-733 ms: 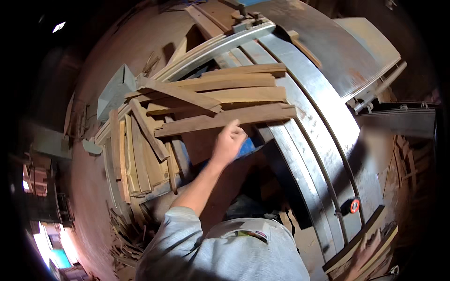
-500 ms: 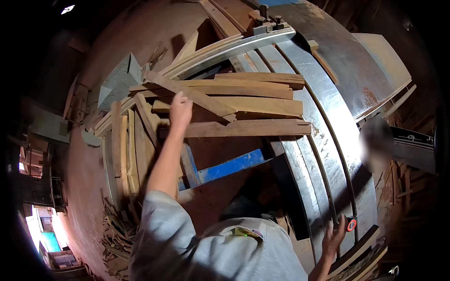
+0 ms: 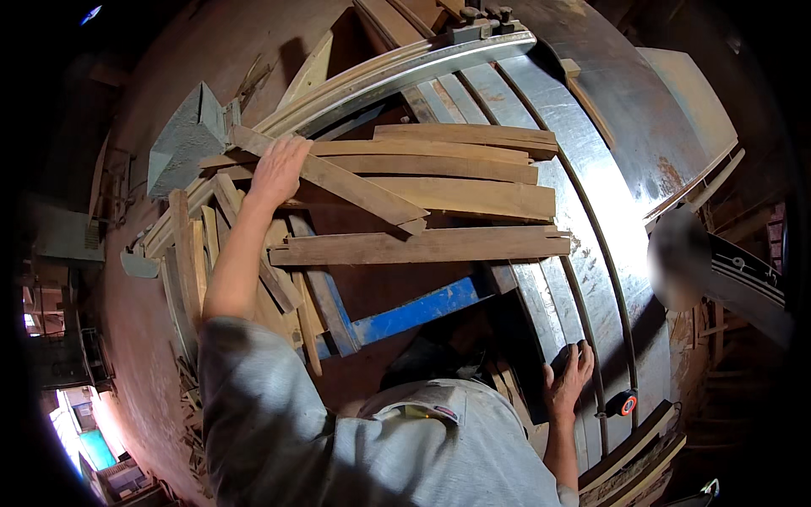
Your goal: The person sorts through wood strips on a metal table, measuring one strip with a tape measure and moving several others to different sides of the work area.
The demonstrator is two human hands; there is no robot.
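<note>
My left hand [image 3: 281, 171] is closed over the upper left end of a slanting wooden board [image 3: 359, 191], fingers across its top. That board lies diagonally over several rough wooden strips [image 3: 473, 196], which span the gap between a rail and the metal saw table. Nearest to me is a separate brown board [image 3: 422, 245], notched at its right end. My right hand [image 3: 571, 380] is low over the metal table [image 3: 596, 279], thumb apart from the fingers; a dark patch between them could be shadow. A round red and black tape measure [image 3: 623, 404] lies just right of it.
A blue metal frame bar [image 3: 418, 308] crosses below the boards. More wood pieces [image 3: 190, 253] stand at the left, beside a grey angular metal part [image 3: 179, 144]. A dark machine arm with a blurred round end [image 3: 678, 258] juts in from the right. Wood strips [image 3: 634, 456] lie at lower right.
My left hand has moved left and up along the slanting board, to its far end. My right hand has left the tape measure's side, moving left and forward. The whole view has shifted slightly.
</note>
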